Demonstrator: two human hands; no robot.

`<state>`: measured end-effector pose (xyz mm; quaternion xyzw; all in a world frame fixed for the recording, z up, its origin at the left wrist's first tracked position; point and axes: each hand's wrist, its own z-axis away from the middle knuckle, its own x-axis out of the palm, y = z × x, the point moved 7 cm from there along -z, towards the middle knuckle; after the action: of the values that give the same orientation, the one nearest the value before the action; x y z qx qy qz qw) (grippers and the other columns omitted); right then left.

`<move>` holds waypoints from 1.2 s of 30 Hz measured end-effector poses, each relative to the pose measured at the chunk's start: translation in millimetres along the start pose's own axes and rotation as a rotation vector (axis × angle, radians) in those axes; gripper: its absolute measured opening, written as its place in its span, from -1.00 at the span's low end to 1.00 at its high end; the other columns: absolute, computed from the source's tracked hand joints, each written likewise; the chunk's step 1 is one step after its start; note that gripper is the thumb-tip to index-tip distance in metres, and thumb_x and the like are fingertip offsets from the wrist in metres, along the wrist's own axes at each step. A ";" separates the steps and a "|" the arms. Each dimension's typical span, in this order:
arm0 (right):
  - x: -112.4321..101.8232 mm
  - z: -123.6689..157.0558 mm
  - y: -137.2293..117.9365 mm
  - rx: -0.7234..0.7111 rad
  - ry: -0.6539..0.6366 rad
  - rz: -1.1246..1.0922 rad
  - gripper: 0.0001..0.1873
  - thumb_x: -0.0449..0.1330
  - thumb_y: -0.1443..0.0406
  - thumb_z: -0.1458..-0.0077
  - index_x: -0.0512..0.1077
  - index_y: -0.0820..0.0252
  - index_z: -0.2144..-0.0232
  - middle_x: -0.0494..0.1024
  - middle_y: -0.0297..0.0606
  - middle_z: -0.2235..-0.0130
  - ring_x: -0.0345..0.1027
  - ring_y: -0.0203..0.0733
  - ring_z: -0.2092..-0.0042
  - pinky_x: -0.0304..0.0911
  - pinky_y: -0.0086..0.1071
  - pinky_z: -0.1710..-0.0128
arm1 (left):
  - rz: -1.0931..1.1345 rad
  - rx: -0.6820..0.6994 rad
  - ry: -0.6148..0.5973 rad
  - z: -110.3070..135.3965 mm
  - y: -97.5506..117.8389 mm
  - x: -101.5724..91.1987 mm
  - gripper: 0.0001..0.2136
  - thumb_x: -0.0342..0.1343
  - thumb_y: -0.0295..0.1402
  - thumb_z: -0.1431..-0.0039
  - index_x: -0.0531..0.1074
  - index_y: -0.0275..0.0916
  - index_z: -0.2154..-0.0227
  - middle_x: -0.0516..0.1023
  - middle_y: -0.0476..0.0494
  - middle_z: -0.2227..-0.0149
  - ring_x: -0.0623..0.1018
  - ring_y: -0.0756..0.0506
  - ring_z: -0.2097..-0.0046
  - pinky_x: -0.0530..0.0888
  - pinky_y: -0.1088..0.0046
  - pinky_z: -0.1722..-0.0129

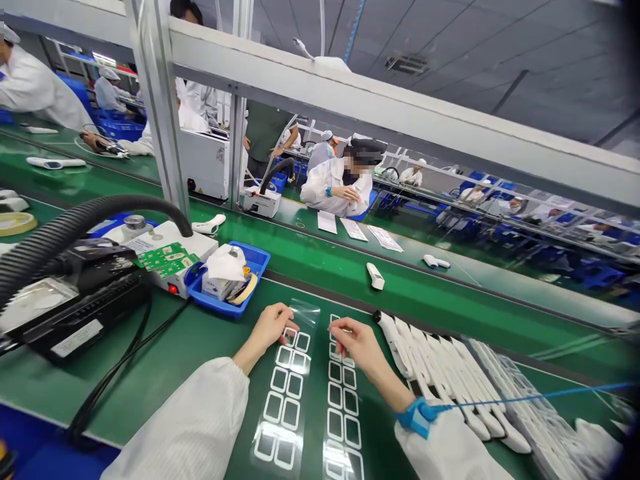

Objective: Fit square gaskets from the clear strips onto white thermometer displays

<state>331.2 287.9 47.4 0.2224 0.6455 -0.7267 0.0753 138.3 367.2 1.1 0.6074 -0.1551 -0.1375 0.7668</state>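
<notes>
At the far left a ribbed black hose arches over a black machine on the green bench. Just right of it stands a white box with green circuit boards lying on top, and a blue tray of tape and paper touches its right side. Nearer, in the middle, the left hand rests on the far end of the left film strip, a clear strip printed with white square frames. Its grip is drawn together with the fingertips down on a frame, but I cannot tell whether it pinches anything. Just beside lies the right film strip, parallel to the first. The right hand sits on its far end, with the grip pinching the film there between thumb and forefinger. A blue wrist strap circles that wrist. To the right, a row of white housings lies side by side, near the hand.
</notes>
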 end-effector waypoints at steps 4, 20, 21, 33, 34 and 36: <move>40.3 7.7 -9.0 -0.028 -0.041 -0.021 -0.64 0.19 0.03 -0.03 0.45 0.23 0.34 0.48 -0.34 0.69 0.25 -0.31 0.69 0.17 -0.47 0.65 | 0.025 0.009 0.042 0.9 1.0 -4.1 -0.74 0.08 -0.14 -0.18 0.35 -0.26 0.41 0.62 -0.25 0.44 0.60 -0.12 0.48 0.36 0.59 0.70; 53.5 3.6 -14.3 -0.048 0.050 -0.060 -0.65 0.23 0.01 0.00 0.47 0.20 0.43 0.44 -0.36 0.68 0.25 -0.27 0.67 0.18 -0.41 0.64 | 0.064 0.049 0.084 -3.7 -2.5 -7.8 -0.77 0.06 -0.16 -0.16 0.30 -0.22 0.46 0.58 -0.13 0.50 0.57 -0.09 0.50 0.30 0.59 0.71; 54.0 2.9 -13.6 -0.043 0.057 -0.079 -0.64 0.24 0.00 0.00 0.47 0.20 0.43 0.45 -0.35 0.67 0.27 -0.27 0.66 0.20 -0.41 0.63 | 0.067 0.049 0.087 -3.6 -2.2 -8.1 -0.76 0.07 -0.16 -0.16 0.30 -0.22 0.46 0.58 -0.14 0.49 0.57 -0.09 0.50 0.29 0.59 0.71; 61.3 -6.4 6.6 0.019 0.003 -0.229 -0.54 0.26 -0.07 0.14 0.43 0.23 0.47 0.42 -0.35 0.67 0.24 -0.30 0.67 0.22 -0.41 0.64 | 0.069 0.039 0.113 -3.1 0.8 -9.2 -0.70 0.14 -0.09 -0.13 0.36 -0.27 0.43 0.56 -0.15 0.53 0.55 -0.09 0.54 0.28 0.57 0.69; 61.1 -6.9 6.0 0.011 -0.004 -0.212 -0.58 0.26 -0.03 0.11 0.43 0.23 0.48 0.42 -0.35 0.67 0.24 -0.30 0.66 0.22 -0.41 0.64 | 0.063 0.044 0.116 -3.1 0.7 -9.4 -0.70 0.14 -0.09 -0.13 0.36 -0.27 0.43 0.56 -0.15 0.54 0.55 -0.08 0.55 0.28 0.58 0.70; 60.0 -7.7 2.2 -0.020 -0.011 -0.165 -0.67 0.24 0.05 0.05 0.44 0.23 0.49 0.41 -0.36 0.67 0.23 -0.29 0.66 0.19 -0.40 0.63 | 0.050 0.057 0.121 -3.3 0.6 -9.9 -0.71 0.12 -0.10 -0.13 0.36 -0.27 0.44 0.56 -0.14 0.54 0.53 -0.07 0.57 0.26 0.59 0.71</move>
<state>280.4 305.8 19.6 0.1636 0.6686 -0.7251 0.0210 130.6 374.2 0.3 0.6320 -0.1273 -0.0770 0.7605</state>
